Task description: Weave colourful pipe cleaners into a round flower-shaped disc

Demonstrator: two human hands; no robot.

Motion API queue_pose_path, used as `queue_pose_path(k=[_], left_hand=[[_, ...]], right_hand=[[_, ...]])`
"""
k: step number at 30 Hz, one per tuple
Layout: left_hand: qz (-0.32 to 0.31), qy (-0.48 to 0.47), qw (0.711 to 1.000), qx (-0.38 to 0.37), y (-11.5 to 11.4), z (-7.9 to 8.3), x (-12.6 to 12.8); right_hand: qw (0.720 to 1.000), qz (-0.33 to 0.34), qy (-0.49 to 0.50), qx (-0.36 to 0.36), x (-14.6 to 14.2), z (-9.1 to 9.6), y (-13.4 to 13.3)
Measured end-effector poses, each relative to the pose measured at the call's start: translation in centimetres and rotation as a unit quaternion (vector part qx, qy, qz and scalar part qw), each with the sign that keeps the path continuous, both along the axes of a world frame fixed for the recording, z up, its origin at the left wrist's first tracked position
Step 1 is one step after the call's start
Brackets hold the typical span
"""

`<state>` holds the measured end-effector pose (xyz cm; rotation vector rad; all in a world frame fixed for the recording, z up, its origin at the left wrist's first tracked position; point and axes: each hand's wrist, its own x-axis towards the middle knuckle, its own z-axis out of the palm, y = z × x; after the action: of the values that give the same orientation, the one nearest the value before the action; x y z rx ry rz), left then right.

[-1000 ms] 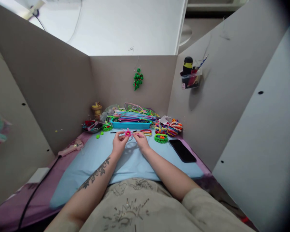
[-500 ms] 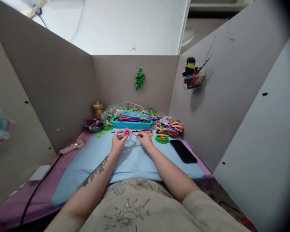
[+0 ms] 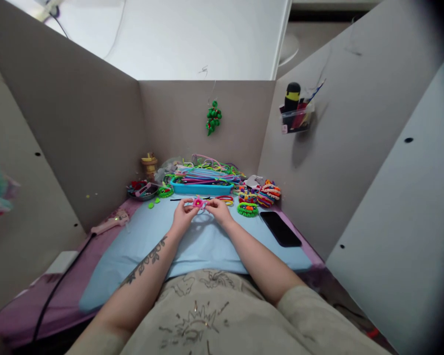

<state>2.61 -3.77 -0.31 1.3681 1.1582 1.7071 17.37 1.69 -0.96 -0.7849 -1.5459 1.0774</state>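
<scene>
A small pink flower (image 3: 198,202) with a yellow centre, seemingly bent from pipe cleaners, is held above the blue cloth (image 3: 148,246). My left hand (image 3: 184,215) pinches it from the left, thumb and fingers pressed together. From the other side, my right hand (image 3: 218,211) has its fingertips closed at the flower's right edge, on a pink pipe cleaner. A pale loop hangs just beneath the flower, between the hands. The fingertips partly hide what each hand grips.
Behind my hands stands a blue tray (image 3: 202,189) of colourful pipe cleaners. Right are fuzzy green pieces (image 3: 247,210) and a black phone (image 3: 280,229). Left lie a pink glue gun (image 3: 111,223) with a black cord and a dark bowl (image 3: 143,192). Grey panels (image 3: 177,118) enclose the table.
My right hand has moved left, closer to the flower and my left hand. The flower has shifted slightly right and now faces me more. The view has tilted a little.
</scene>
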Motion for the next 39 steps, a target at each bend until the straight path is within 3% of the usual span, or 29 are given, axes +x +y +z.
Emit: queue_pose_path(k=[6,12,19,29,34,39], left_hand=[[-0.025,-0.018,1.0,0.004,0.2,-0.1,-0.1],[-0.02,-0.04,0.999,0.0,0.4,-0.1,-0.4],[-0.029,-0.046,0.999,0.001,0.2,-0.1,0.1],[-0.025,-0.06,0.998,0.008,0.2,0.0,0.5],[-0.022,-0.081,0.997,0.004,0.1,0.2,0.7],[-0.023,-0.097,0.995,-0.006,0.0,0.3,0.7]], right_hand=[[0.995,0.085,-0.001,-0.055,0.3,0.1,-0.4],[0.987,0.149,0.019,-0.061,0.0,0.4,-1.2],[0.984,0.168,0.032,-0.048,-1.0,0.5,-2.4],[0.994,0.104,-0.003,0.016,-1.6,-0.3,-1.7],[0.994,-0.024,-0.021,0.103,-1.6,-0.3,-2.0],[0.971,-0.157,-0.032,0.175,-1.6,-0.2,-2.3]])
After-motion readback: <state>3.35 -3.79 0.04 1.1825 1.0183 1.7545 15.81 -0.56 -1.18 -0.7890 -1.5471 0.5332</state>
